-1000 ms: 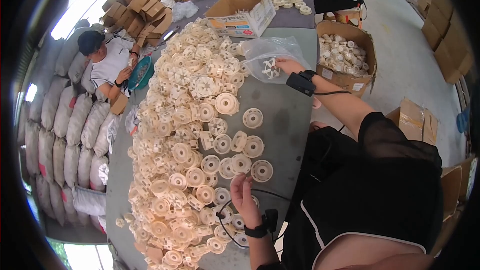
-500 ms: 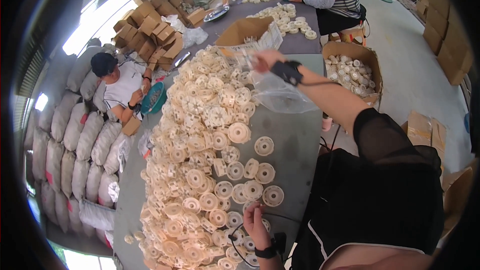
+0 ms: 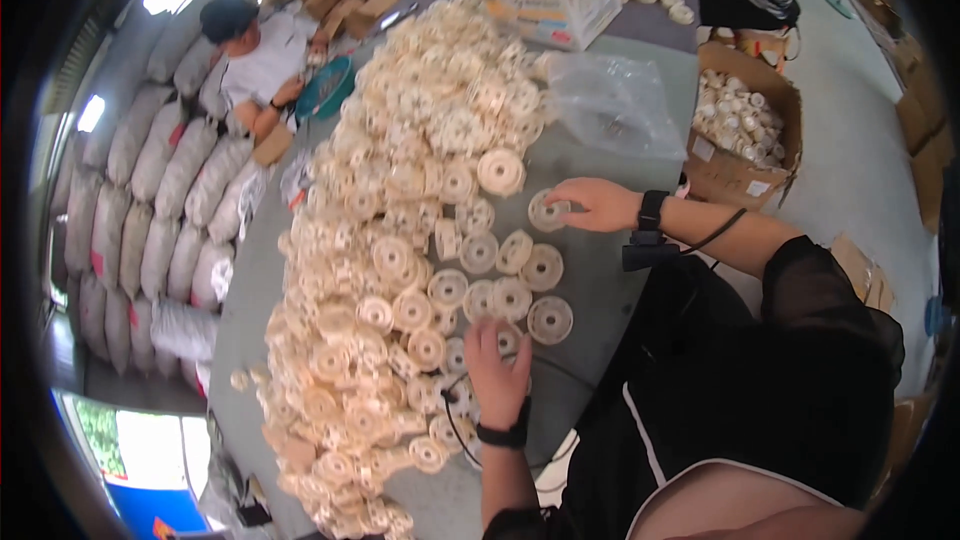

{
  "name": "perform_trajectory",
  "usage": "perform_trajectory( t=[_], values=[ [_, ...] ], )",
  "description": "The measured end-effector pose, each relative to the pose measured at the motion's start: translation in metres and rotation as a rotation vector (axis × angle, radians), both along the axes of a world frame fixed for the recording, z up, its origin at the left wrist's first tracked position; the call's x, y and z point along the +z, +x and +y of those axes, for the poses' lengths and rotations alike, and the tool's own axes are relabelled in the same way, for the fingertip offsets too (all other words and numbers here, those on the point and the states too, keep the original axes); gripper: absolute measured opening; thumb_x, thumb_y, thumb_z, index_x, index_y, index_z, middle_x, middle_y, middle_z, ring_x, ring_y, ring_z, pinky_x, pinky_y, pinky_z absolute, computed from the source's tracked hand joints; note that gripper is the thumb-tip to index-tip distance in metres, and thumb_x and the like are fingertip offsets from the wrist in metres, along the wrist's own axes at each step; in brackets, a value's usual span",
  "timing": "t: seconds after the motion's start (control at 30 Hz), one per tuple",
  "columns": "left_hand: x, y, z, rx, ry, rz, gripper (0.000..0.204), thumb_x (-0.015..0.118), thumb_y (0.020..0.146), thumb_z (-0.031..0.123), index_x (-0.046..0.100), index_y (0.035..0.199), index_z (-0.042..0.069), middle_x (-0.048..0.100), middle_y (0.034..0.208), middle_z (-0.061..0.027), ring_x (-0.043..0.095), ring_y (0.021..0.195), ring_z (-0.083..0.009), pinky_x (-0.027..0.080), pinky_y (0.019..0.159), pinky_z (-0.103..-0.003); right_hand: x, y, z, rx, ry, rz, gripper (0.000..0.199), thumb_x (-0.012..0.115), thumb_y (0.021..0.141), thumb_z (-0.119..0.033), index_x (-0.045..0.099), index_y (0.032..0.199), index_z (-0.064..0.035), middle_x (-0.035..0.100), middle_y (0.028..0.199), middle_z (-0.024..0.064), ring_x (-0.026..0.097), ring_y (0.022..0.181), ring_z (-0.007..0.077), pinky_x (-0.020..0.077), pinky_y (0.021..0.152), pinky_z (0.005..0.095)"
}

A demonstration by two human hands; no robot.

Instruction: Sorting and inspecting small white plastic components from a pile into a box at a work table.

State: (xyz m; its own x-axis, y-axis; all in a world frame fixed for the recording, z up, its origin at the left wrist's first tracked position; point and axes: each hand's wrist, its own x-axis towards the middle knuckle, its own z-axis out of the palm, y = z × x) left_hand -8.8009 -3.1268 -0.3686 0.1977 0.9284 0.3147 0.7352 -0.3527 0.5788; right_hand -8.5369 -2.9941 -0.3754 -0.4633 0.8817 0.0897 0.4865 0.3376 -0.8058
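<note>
A long heap of cream-coloured plastic wheels [image 3: 400, 210] covers the grey table. At the heap's right side, my right hand [image 3: 597, 205] has its fingers and thumb closed about the rim of a single plastic wheel [image 3: 545, 212] at the table surface. My left hand [image 3: 497, 370] is lower down, over the near edge of the heap. Its fingers are apart above several wheels, one of them partly hidden beneath it. Between the two hands lies a loose wheel [image 3: 550, 320], face up. A black cable hangs near my left wrist.
A clear plastic bag [image 3: 620, 105] lies beyond my right hand, with an open cardboard box [image 3: 555, 10] behind it. A carton of wheels [image 3: 745, 175] stands on the floor at right. A person [image 3: 255, 60] with a teal basin [image 3: 326, 90] sits across the table; sacks [image 3: 150, 210] are stacked behind.
My right hand has come back from the clear bag by the cardboard box to the lone wheel, leaving the bag on the table. My left hand's fingers have spread over the wheels. The view has shifted.
</note>
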Motion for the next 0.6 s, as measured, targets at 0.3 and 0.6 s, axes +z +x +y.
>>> perform_trajectory(
  t=[0.3,0.6],
  values=[
    [-0.021,-0.027,-0.022,0.112,-0.163,0.402,0.068,0.071,0.064,0.031,0.041,0.119,0.004,0.038,0.122,-0.0245,0.041,0.108,-0.0388,0.036,0.089,-0.044,-0.049,-0.082,-0.051,0.038,0.387,-0.233,0.075,0.058,0.072,-0.049,0.03,0.131,-0.0109,0.029,0.131,0.0207,0.026,0.121,0.0398,0.022,0.096,0.0525],
    [-0.026,-0.045,0.009,-0.019,0.004,0.283,0.049,0.062,0.072,0.014,0.043,0.117,0.005,0.04,0.121,-0.0205,0.043,0.106,-0.037,0.038,0.087,-0.042,-0.048,-0.095,-0.043,-0.038,0.489,-0.417,0.07,0.059,0.072,-0.033,0.027,0.133,-0.0202,0.027,0.132,0.0206,0.022,0.123,0.041,0.0187,0.097,0.0568]
  ],
)
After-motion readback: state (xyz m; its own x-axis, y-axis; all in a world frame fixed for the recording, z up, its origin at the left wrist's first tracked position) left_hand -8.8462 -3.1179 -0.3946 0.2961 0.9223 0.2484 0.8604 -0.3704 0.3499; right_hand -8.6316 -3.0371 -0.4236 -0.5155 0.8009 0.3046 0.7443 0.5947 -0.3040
